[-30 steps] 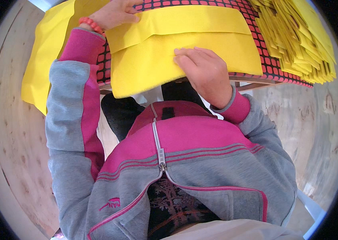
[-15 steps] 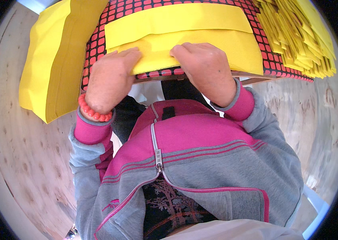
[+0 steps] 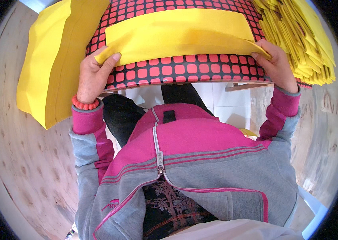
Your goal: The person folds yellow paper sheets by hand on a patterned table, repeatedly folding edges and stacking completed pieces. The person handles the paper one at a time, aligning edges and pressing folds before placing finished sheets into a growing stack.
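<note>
Black cover with red rounded squares [image 3: 169, 71] lies over the bench [image 3: 241, 85], and its front edge looks curved. Both hands are on one long, flat, yellow cloth strip [image 3: 181, 34], which lies across the middle of the bench. The left grip [image 3: 93, 78] is closed on the left front corner of the strip, and the thumb shows on top. The right grip [image 3: 276, 66] pinches the right front corner, with the thumb near the front edge. Between the two hands, the strip is pulled out long, and its near edge bends a little. Red squares show in front of it and behind it.

On the left wrist is a bracelet of round red beads [image 3: 85, 104]. Left of the strip, well apart from it, is a thick stack of yellow cloth [image 3: 51, 60] that hangs over the bench's side. On the right, close to the right hand, is a messy pile of folded yellow cloth pieces [image 3: 297, 44].

Nearer the eye is a grey and pink zip jacket [image 3: 201, 136], with black trousers [image 3: 121, 116] below the bench edge. White floor tiles [image 3: 231, 96] show beneath. Pale boards with dark knots [image 3: 21, 140] stand out on the left.
</note>
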`<action>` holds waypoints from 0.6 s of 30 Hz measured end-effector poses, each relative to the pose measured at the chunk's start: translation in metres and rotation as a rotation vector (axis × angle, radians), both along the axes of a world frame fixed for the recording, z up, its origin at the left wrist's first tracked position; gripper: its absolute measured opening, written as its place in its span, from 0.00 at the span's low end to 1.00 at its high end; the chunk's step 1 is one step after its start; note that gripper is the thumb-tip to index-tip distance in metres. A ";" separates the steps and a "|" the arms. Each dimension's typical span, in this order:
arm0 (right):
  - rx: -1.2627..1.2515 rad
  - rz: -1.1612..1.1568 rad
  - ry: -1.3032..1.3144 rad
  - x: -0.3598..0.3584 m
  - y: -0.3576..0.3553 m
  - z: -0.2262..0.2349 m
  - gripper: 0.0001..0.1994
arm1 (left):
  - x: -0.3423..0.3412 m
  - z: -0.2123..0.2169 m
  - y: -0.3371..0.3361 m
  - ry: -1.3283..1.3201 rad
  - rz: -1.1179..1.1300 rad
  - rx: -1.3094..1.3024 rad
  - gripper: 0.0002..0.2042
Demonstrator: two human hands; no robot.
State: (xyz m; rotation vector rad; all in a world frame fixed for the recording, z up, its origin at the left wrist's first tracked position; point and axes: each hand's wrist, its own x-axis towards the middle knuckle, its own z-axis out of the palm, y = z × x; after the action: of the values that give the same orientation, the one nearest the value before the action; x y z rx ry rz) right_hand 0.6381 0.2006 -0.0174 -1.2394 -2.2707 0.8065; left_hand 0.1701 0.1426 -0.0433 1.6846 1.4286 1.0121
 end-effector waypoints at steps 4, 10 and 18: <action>-0.145 -0.106 0.265 0.006 0.017 -0.013 0.13 | 0.003 -0.010 0.009 -0.122 0.060 0.017 0.14; 0.039 -0.192 0.307 -0.001 0.025 -0.037 0.16 | 0.012 -0.018 0.021 -0.038 0.196 0.173 0.15; 0.308 -0.404 0.068 -0.018 0.026 -0.045 0.11 | 0.022 -0.024 0.023 0.238 0.362 0.351 0.07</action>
State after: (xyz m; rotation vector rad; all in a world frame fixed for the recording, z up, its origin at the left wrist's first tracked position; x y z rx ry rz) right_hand 0.6205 0.2266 -0.0620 -1.4259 -1.9056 0.3317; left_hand 0.1923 0.1660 -0.0673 1.8831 1.8439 1.3590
